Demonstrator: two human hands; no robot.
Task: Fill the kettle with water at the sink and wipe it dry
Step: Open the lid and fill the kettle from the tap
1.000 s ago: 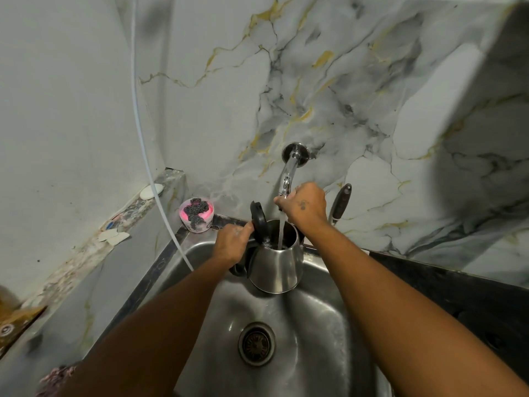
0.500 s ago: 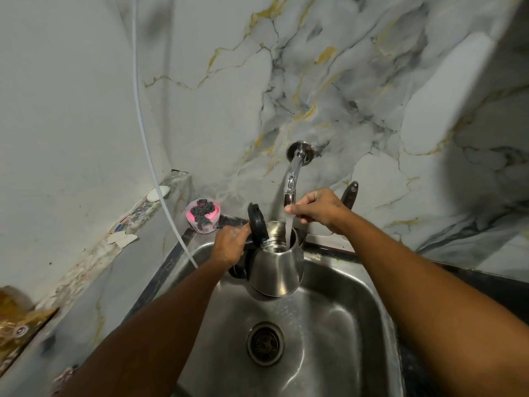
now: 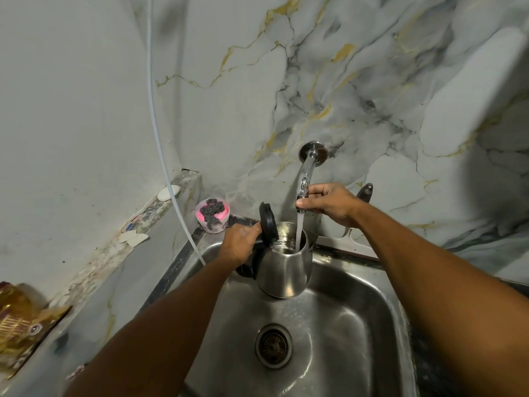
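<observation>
Kettle (image 3: 286, 267), head view: a steel body with a black handle, held inside the sink (image 3: 372, 325) above the drain (image 3: 274, 345), directly under the wall tap (image 3: 305, 173). Its hinged lid (image 3: 267, 224) stands open on the handle side, and a stream of water (image 3: 299, 230) falls through the open mouth. The left hand (image 3: 242, 243) is wrapped closed around the handle; the right hand (image 3: 329, 203) pinches the tap's outlet end with thumb and fingers, apparently working or steadying it. The kettle's long axis runs near vertical, tipped slightly, mouth up toward the tap; the handle faces left toward the holding hand and the spout points right, toward the back rim of the sink. Whether the base rests on the basin cannot be told. Likely faults from here: the growing weight of water may tilt the one-handed hold, moving the mouth off the stream and wetting the body or handle; a late closing of the tap would overfill it; the upright lid could drop into the stream. A pink tub of scouring wool (image 3: 212, 214) stands on the sink's left rear corner, apart from the kettle.
</observation>
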